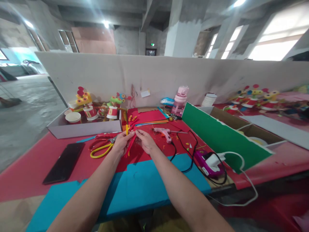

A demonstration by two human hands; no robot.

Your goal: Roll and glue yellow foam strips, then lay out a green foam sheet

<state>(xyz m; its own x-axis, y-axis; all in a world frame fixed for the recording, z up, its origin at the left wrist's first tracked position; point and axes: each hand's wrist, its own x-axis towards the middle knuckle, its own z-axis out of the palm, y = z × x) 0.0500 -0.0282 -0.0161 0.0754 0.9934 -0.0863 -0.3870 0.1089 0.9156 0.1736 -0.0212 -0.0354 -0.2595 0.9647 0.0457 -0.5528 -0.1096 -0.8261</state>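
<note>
Both hands meet over the red-covered table point(31, 164), near its middle. My left hand point(122, 141) is closed on yellow and red strips point(130, 147), which stick out above and below the fingers. My right hand point(144, 141) pinches the red strip from the other side, its fingertips close to the left ones. Just left of my left hand lie yellow-handled scissors point(102, 150) and a red-handled tool point(96, 141). To the right of my right hand rests a pink glue gun point(164, 132). Blue sheets point(145, 187) lie under my forearms.
A white box point(84, 130) with paper-cup figures stands at the left, behind a black phone point(64, 162). At the right are a purple power strip point(209, 165) with cables and a green-sided box point(222, 138). A pink bottle point(180, 100) stands by the white partition point(154, 74).
</note>
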